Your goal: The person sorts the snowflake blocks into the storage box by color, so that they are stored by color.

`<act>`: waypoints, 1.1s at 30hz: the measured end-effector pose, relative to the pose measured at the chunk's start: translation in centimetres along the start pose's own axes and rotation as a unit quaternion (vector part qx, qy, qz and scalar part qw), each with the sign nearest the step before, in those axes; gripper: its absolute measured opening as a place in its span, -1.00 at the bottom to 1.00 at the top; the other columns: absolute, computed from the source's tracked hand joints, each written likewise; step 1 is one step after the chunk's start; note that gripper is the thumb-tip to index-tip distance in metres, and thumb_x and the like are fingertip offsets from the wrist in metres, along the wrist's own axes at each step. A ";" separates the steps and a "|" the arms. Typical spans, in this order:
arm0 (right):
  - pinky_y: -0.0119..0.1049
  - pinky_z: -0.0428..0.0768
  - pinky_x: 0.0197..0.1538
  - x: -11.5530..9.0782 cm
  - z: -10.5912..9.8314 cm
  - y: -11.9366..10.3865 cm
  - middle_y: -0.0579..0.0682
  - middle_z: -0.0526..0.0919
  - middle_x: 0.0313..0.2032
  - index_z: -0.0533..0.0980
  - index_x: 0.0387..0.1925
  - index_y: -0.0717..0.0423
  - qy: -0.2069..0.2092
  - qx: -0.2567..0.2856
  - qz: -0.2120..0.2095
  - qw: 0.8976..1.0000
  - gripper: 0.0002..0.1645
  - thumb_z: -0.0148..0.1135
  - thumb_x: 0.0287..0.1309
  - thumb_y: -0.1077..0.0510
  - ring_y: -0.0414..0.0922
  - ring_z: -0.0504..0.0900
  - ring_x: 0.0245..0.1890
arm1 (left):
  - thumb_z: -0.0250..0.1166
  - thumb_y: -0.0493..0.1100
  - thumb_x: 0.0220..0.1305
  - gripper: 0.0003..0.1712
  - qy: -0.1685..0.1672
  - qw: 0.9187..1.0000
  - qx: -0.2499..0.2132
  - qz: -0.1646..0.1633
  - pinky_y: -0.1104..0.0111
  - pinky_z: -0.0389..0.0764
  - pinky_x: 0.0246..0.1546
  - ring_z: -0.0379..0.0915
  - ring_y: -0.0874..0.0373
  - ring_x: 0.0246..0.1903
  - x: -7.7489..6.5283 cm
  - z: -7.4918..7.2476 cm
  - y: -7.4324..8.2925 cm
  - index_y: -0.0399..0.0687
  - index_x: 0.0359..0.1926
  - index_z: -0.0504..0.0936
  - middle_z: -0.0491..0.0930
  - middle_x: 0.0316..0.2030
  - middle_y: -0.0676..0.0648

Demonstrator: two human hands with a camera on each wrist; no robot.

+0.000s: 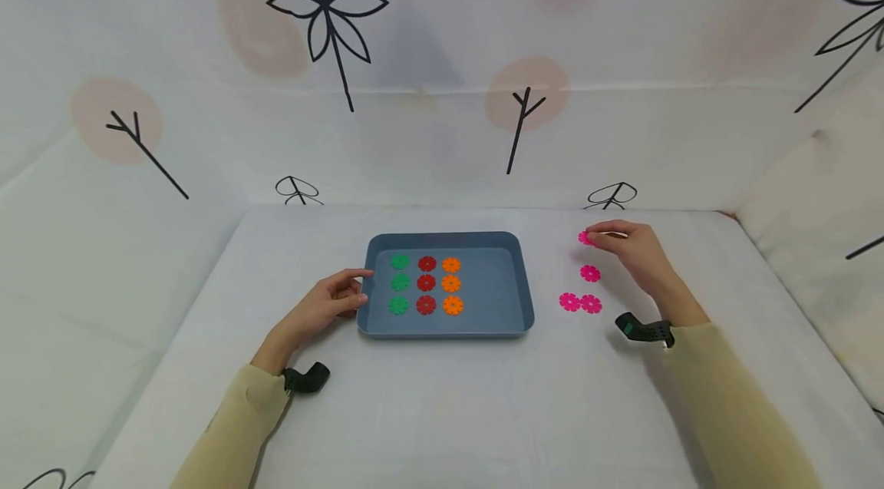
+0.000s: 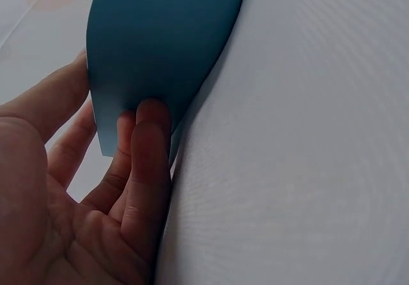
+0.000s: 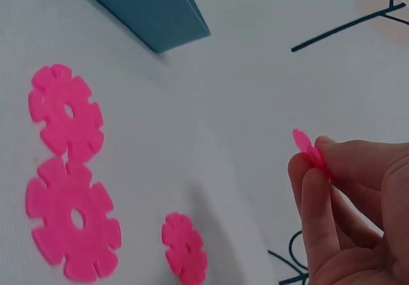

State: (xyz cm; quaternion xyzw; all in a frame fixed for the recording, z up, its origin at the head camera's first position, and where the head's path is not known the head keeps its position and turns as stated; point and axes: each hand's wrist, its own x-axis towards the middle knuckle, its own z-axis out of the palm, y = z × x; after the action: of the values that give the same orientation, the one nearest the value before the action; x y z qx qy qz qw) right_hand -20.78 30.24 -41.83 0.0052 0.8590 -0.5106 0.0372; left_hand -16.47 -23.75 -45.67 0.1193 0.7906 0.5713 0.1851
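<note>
A blue-grey tray lies on the table, bearing a column each of green discs, red discs and orange discs, all notched like flowers. My left hand grips the tray's left side; in the left wrist view its fingers curl against the outer wall. Right of the tray, my right hand pinches a pink notched disc between thumb and fingertips, raised above the table. Below it lie a single pink disc and two more pink discs side by side.
A white cloth covers the table. White patterned fabric rises behind it and at both sides. A dark wrist camera sits on the left wrist, another wrist camera on the right.
</note>
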 end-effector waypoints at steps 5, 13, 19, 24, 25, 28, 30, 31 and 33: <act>-0.06 0.49 0.17 0.6 1.5 -1.2 0.17 0.58 0.11 0.52 0.20 0.19 -0.012 -0.020 -0.031 0.999 -0.47 0.19 0.39 -0.07 0.01 0.47 0.11 | 0.30 -0.09 0.39 -0.41 0.000 1.000 0.001 -0.002 0.31 0.60 -0.19 0.48 0.13 -0.28 0.0 0.0 0.0 -0.10 0.37 0.39 0.46 -0.15 -0.16; 0.12 0.37 0.26 1.3 4.1 -3.5 0.20 0.55 0.16 0.54 0.20 0.17 -0.054 0.002 -0.037 0.998 -0.58 0.17 0.41 0.08 0.12 0.47 0.18 | 0.31 -0.07 0.38 -0.39 0.000 1.000 0.000 -0.004 0.32 0.60 -0.19 0.48 0.12 -0.27 -0.1 0.1 0.1 -0.10 0.37 0.39 0.46 -0.15 -0.16; 0.13 0.37 0.26 2.4 6.5 -5.2 0.15 0.57 0.14 0.58 0.15 0.15 -0.082 0.000 -0.042 0.996 -0.63 0.24 0.36 0.16 0.12 0.52 0.16 | 0.31 -0.07 0.39 -0.39 -0.002 1.000 0.000 -0.002 0.31 0.60 -0.19 0.49 0.12 -0.27 0.0 0.0 0.1 -0.12 0.37 0.39 0.45 -0.15 -0.16; 0.09 0.45 0.21 3.2 8.3 -6.3 0.15 0.61 0.06 0.63 0.05 0.19 -0.115 -0.004 -0.060 0.992 -0.68 0.30 0.29 0.21 0.12 0.58 0.08 | 0.30 -0.07 0.39 -0.39 0.000 1.000 0.001 -0.007 0.31 0.60 -0.19 0.49 0.12 -0.27 0.1 0.0 0.0 -0.11 0.38 0.39 0.45 -0.14 -0.17; 0.08 0.47 0.19 3.4 8.7 -6.4 0.15 0.61 0.04 0.64 0.03 0.19 -0.119 -0.005 -0.064 0.991 -0.70 0.31 0.28 0.22 0.13 0.59 0.06 | 0.30 -0.08 0.39 -0.39 0.001 1.000 0.002 -0.007 0.31 0.60 -0.20 0.48 0.12 -0.27 0.1 0.0 0.0 -0.12 0.38 0.38 0.45 -0.14 -0.17; 0.04 0.51 0.14 3.6 9.7 -6.9 0.14 0.63 0.00 0.66 -0.03 0.18 -0.132 -0.009 -0.073 0.989 -0.74 0.32 0.26 0.23 0.12 0.61 0.03 | 0.30 -0.10 0.40 -0.39 0.001 1.000 0.003 -0.008 0.32 0.60 -0.20 0.48 0.12 -0.27 0.1 0.0 0.0 -0.13 0.39 0.37 0.45 -0.14 -0.18; 0.00 0.54 0.11 3.8 10.3 -7.2 0.12 0.64 -0.03 0.68 -0.07 0.17 -0.137 -0.010 -0.080 0.987 -0.77 0.33 0.25 0.24 0.11 0.62 0.00 | 0.29 -0.11 0.40 -0.38 0.002 1.000 0.002 -0.008 0.31 0.60 -0.20 0.48 0.12 -0.27 0.1 0.0 0.0 -0.14 0.40 0.36 0.45 -0.13 -0.17; -0.03 0.55 0.09 3.9 10.5 -7.2 0.11 0.66 -0.05 0.69 -0.09 0.16 -0.138 -0.015 -0.086 0.987 -0.79 0.33 0.24 0.24 0.09 0.62 -0.02 | 0.30 -0.11 0.40 -0.38 0.003 1.000 0.002 -0.009 0.31 0.60 -0.20 0.48 0.12 -0.27 0.1 0.0 0.0 -0.13 0.40 0.37 0.45 -0.13 -0.17; -0.08 0.56 0.05 4.1 11.1 -7.4 0.08 0.69 -0.10 0.71 -0.12 0.15 -0.137 -0.021 -0.094 0.986 -0.82 0.35 0.23 0.24 0.05 0.63 -0.06 | 0.30 -0.09 0.39 -0.39 0.003 1.000 0.003 -0.012 0.31 0.60 -0.20 0.48 0.11 -0.26 0.1 0.0 0.0 -0.12 0.39 0.37 0.45 -0.13 -0.17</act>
State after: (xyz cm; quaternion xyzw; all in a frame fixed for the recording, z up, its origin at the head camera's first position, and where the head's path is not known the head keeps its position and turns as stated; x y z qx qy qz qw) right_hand -24.59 16.84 -40.93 -0.1464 0.8530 -0.4893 0.1069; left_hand -16.62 -23.72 -45.67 0.1087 0.7944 0.5671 0.1886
